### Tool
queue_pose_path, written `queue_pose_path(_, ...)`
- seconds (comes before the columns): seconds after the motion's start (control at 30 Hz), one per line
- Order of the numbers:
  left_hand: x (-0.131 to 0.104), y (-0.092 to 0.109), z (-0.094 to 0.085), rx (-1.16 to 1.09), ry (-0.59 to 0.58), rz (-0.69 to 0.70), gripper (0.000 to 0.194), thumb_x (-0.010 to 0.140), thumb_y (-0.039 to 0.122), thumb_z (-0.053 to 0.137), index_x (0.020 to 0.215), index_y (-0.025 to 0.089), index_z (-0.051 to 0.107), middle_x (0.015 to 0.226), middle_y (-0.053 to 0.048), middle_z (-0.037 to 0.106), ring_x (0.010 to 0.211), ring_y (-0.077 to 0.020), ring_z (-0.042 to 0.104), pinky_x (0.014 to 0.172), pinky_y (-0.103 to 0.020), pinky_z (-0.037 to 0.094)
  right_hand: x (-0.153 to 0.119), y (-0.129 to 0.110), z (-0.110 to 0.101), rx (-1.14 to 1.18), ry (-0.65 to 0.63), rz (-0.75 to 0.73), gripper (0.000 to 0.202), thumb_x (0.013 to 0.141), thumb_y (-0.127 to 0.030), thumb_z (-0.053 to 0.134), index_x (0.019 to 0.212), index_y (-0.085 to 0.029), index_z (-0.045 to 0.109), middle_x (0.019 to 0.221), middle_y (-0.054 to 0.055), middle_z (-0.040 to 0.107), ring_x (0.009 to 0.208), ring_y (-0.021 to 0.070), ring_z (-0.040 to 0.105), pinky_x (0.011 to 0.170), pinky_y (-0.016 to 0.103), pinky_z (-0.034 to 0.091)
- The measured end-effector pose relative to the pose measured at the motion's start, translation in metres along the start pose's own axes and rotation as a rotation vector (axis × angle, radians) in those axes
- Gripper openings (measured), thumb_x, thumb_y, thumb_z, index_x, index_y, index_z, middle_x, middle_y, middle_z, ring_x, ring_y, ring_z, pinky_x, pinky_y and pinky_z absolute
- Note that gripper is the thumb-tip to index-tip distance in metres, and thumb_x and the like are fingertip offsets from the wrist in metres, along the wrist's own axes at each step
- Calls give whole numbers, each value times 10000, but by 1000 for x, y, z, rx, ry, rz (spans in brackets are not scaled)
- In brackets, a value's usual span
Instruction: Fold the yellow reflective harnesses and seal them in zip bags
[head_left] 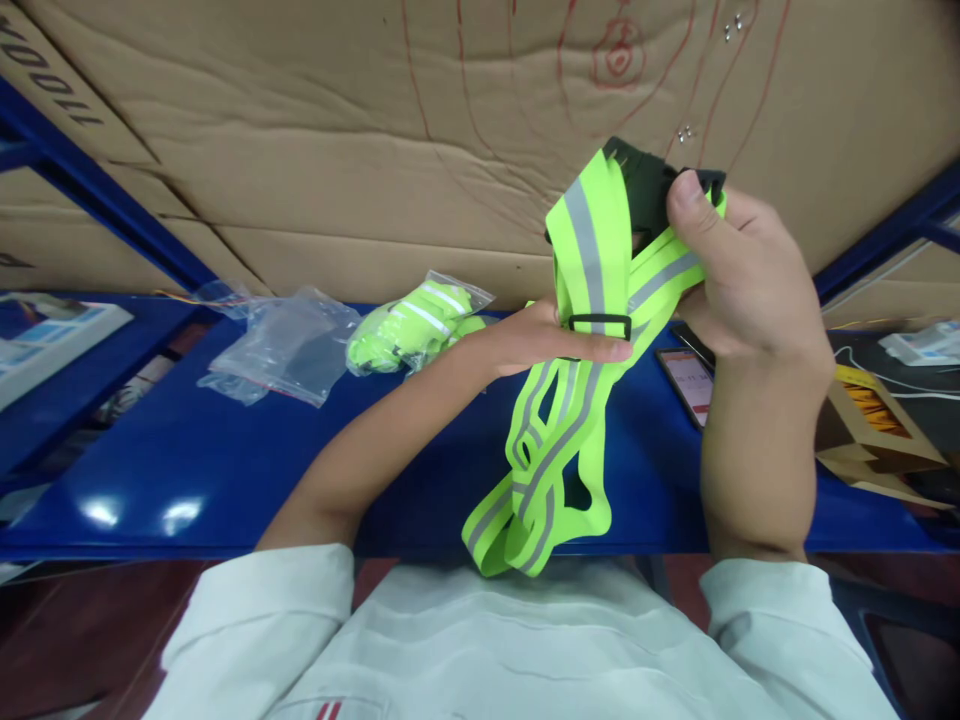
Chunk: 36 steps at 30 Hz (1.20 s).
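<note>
A neon-yellow reflective strap (568,442) with a grey stripe hangs in loose loops between my two hands, above the shelf's front edge. My right hand (742,260) is closed on its upper end, thumb pressed against the black plastic buckle (649,185). Lower down, my left hand (559,338) grips the strap close to a black slider (600,327), its thumb lying across the webbing. The left fingers are mostly hidden behind the strap. The lowest loops dangle in front of my shirt.
On the blue shelf (225,470) lie crumpled clear plastic bags (289,340) and a bagged neon-yellow bundle (416,325). A phone (686,383) rests behind my right wrist, with an open cardboard box (877,430) farther right. A cardboard wall (315,130) stands behind.
</note>
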<state>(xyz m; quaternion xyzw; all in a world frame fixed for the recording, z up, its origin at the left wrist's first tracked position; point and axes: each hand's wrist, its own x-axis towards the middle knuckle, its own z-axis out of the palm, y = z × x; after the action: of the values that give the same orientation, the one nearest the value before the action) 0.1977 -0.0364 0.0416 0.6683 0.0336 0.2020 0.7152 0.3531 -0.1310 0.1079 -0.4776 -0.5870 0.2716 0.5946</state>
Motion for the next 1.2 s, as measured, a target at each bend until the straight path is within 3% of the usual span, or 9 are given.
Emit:
queue_pose_path(0.13, 0, 5, 4, -109, -181, 20, 571, 747, 429, 941, 1229, 194, 744, 1185, -126, 784, 1170, -296, 735, 1058, -451, 586, -7, -12, 5, 4, 14, -22, 437, 882, -586, 768, 750, -174, 705, 574, 6, 621, 367, 119, 483, 319, 244, 311)
queue_pose_path(0.3, 2, 3, 2, 23, -190, 2, 406, 837, 407, 871, 1146, 169, 758, 1094, -102, 795, 988, -233, 776, 913, -372, 643, -14, -20, 2, -132, 88, -42, 447, 805, -639, 812, 669, -232, 689, 676, 53, 694, 499, 194, 581, 403, 334, 428)
queue_pose_path(0.53, -8, 17, 4, 198, -255, 92, 384, 895, 482, 798, 1144, 190, 774, 1066, -96, 798, 1010, -227, 765, 946, -353, 631, -5, -8, -8, -199, 33, -118, 300, 878, -355, 814, 1118, -211, 706, 904, 27, 704, 676, 141, 631, 546, 260, 477)
queue_pose_path(0.67, -12, 24, 4, 255, -247, 82, 435, 901, 542, 770, 1134, 174, 770, 1064, -116, 795, 980, -229, 762, 873, -334, 637, -4, -10, -10, -685, -125, -289, 200, 1020, -375, 598, 1138, -283, 730, 1136, 53, 727, 1045, 232, 691, 912, 399, 552)
queue_pose_path(0.73, -11, 23, 2, 276, -238, 100, 427, 902, 555, 762, 1086, 171, 772, 1058, -115, 795, 963, -229, 763, 863, -337, 637, -8, -15, -13, -781, -281, -283, 362, 1092, -443, 427, 1084, -289, 754, 1110, 41, 753, 1088, 249, 698, 961, 425, 533)
queue_pose_path(0.8, -8, 22, -1, 331, -249, 128, 408, 909, 559, 752, 1035, 173, 781, 1038, -108, 797, 965, -235, 764, 866, -335, 631, -13, -18, -15, -758, -448, -243, 362, 1074, -508, 462, 1091, -286, 748, 1089, 24, 765, 1071, 251, 710, 931, 401, 542)
queue_pose_path(0.9, -5, 21, -6, 441, -318, 163, 368, 946, 540, 710, 989, 184, 790, 1030, -89, 802, 991, -228, 761, 907, -319, 611, -15, -16, -16, -698, -626, -164, 383, 914, -543, 729, 1197, -286, 696, 1120, 18, 764, 1024, 257, 711, 885, 373, 559)
queue_pose_path(1.1, -7, 26, -10, 522, -370, 82, 265, 991, 385, 648, 1012, 145, 758, 1031, -66, 799, 969, -182, 738, 864, -266, 585, -7, -2, -11, -591, -771, -116, 413, 928, -528, 717, 1163, -209, 604, 935, 24, 749, 813, 210, 697, 723, 334, 542)
queue_pose_path(1.2, -9, 32, -11, 567, -378, 58, 209, 951, 341, 689, 986, 149, 764, 1028, -45, 798, 982, -175, 727, 887, -258, 576, -5, -1, -11, -657, -755, -134, 413, 923, -539, 721, 1118, -201, 584, 938, 30, 742, 815, 207, 682, 712, 327, 527)
